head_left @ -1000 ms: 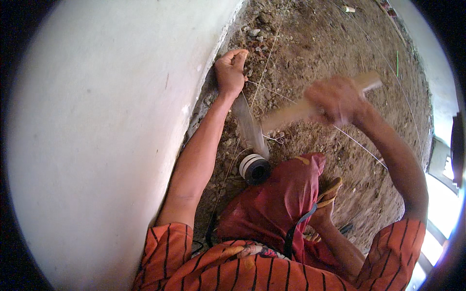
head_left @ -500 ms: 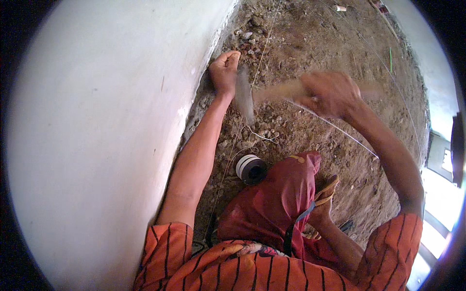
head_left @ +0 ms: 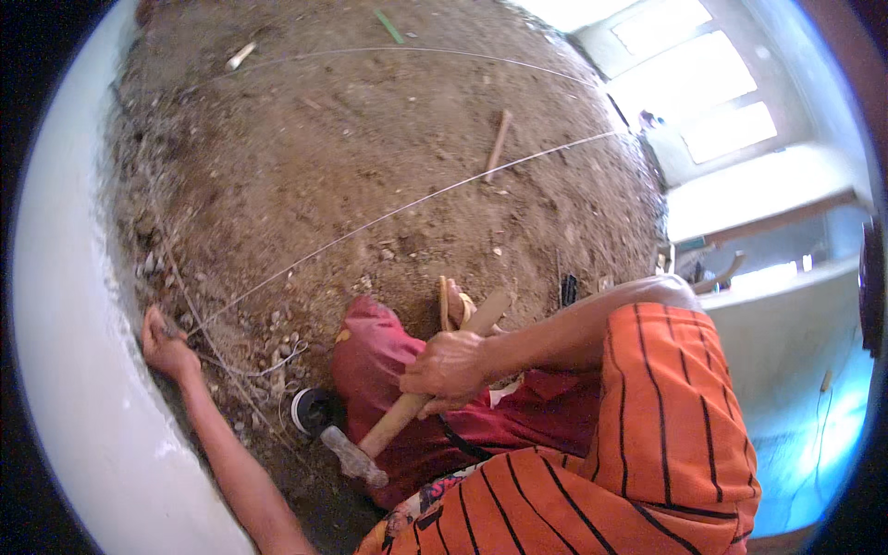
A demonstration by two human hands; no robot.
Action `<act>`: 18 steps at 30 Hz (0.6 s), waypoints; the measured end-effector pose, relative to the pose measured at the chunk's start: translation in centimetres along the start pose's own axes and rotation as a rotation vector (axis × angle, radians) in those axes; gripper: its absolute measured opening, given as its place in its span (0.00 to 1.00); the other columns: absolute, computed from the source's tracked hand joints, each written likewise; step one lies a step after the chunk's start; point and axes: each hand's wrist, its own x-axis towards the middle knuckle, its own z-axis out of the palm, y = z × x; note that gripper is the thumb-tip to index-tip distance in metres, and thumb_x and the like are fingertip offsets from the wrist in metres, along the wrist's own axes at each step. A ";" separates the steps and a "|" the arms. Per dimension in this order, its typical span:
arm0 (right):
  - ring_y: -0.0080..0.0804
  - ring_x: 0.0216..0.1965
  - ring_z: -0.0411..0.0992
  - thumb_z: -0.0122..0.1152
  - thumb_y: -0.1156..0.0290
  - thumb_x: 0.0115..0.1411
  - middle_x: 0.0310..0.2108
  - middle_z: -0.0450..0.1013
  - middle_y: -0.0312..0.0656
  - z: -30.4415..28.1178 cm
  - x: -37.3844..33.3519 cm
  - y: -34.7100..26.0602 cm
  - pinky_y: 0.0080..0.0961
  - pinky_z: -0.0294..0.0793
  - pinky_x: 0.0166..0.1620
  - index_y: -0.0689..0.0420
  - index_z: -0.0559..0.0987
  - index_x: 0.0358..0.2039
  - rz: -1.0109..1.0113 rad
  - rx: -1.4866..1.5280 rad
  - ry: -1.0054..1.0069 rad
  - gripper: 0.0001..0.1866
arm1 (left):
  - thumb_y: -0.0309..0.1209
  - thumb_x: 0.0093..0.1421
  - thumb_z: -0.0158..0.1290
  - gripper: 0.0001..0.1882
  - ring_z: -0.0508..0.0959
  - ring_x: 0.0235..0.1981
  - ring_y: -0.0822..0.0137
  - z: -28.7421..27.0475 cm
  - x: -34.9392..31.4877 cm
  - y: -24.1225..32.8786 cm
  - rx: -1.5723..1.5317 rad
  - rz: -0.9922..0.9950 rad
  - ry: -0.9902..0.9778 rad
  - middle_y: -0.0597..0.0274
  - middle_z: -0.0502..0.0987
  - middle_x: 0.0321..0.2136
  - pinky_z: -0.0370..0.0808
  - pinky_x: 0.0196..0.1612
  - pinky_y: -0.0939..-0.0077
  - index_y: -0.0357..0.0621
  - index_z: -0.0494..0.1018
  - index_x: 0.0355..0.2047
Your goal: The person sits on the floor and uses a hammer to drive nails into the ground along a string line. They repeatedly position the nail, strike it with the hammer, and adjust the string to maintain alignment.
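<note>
My left hand is low beside the pale wall, its fingers closed round a short dark peg-like piece that is mostly hidden. A taut white string runs from close by this hand across the dirt to the far right. My right hand grips the wooden handle of a hammer over my red-clad thigh, with the metal head pointing down and left. Just left of my knee lies a black and white spool. Loose pale cord curls on the ground between spool and left hand.
The pale wall rises close along the left. A wooden stick lies by the string on the dirt floor. Farther off are a green strip and a small white piece. Bright window openings stand at upper right.
My view has swung to the right. The hammer, blurred in mid-swing before, has come down over my lap in my right hand. My left hand stays low by the wall.
</note>
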 end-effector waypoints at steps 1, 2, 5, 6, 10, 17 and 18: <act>0.45 0.30 0.72 0.56 0.51 0.51 0.26 0.69 0.43 2.8 -1.3 0.8 0.41 0.73 0.32 0.54 0.67 0.33 0.010 0.012 0.027 0.20 | 0.37 0.61 0.46 0.14 0.72 0.32 0.72 1.3 -0.7 0.2 0.035 -0.017 0.016 0.61 0.74 0.42 0.65 0.24 0.79 0.44 0.72 0.44; 0.44 0.31 0.72 0.57 0.51 0.51 0.27 0.69 0.43 5.4 -2.1 1.4 0.41 0.72 0.32 0.54 0.67 0.33 0.007 0.022 0.052 0.20 | 0.35 0.61 0.46 0.13 0.72 0.30 0.72 2.2 -1.2 0.4 0.077 -0.030 0.042 0.62 0.74 0.41 0.65 0.23 0.80 0.45 0.72 0.44; 0.41 0.34 0.71 0.59 0.52 0.50 0.30 0.67 0.41 7.6 -0.8 -1.4 0.37 0.71 0.34 0.54 0.66 0.33 -0.023 -0.064 0.169 0.21 | 0.33 0.62 0.46 0.12 0.69 0.25 0.73 -0.2 1.2 -1.2 0.034 -0.037 0.015 0.63 0.75 0.38 0.63 0.22 0.81 0.45 0.72 0.44; 0.40 0.34 0.71 0.59 0.52 0.50 0.30 0.67 0.41 7.9 -0.7 -1.6 0.36 0.71 0.34 0.54 0.65 0.34 -0.019 -0.070 0.190 0.21 | 0.33 0.62 0.46 0.12 0.69 0.23 0.74 0.0 1.1 -1.4 0.005 -0.049 -0.014 0.63 0.75 0.37 0.63 0.22 0.81 0.45 0.72 0.44; 0.39 0.33 0.71 0.58 0.51 0.50 0.30 0.66 0.41 8.4 0.0 -1.4 0.35 0.70 0.35 0.53 0.65 0.33 -0.014 -0.090 0.238 0.21 | 0.32 0.62 0.46 0.12 0.70 0.26 0.73 -0.6 1.7 -1.8 0.051 -0.053 -0.040 0.63 0.75 0.38 0.64 0.23 0.80 0.44 0.72 0.45; 0.42 0.33 0.71 0.58 0.52 0.49 0.29 0.68 0.41 8.5 0.3 -0.5 0.41 0.71 0.34 0.51 0.66 0.35 -0.085 -0.043 0.230 0.20 | 0.34 0.62 0.47 0.14 0.72 0.43 0.70 -0.9 2.3 -2.0 -0.013 -0.070 -0.048 0.62 0.73 0.46 0.65 0.29 0.80 0.43 0.71 0.45; 0.42 0.33 0.71 0.58 0.51 0.49 0.29 0.68 0.41 8.7 0.4 -0.5 0.41 0.71 0.34 0.51 0.66 0.34 -0.084 -0.043 0.234 0.20 | 0.35 0.62 0.47 0.14 0.72 0.43 0.69 -0.8 2.1 -1.8 0.001 -0.081 -0.057 0.62 0.73 0.47 0.65 0.29 0.80 0.43 0.71 0.45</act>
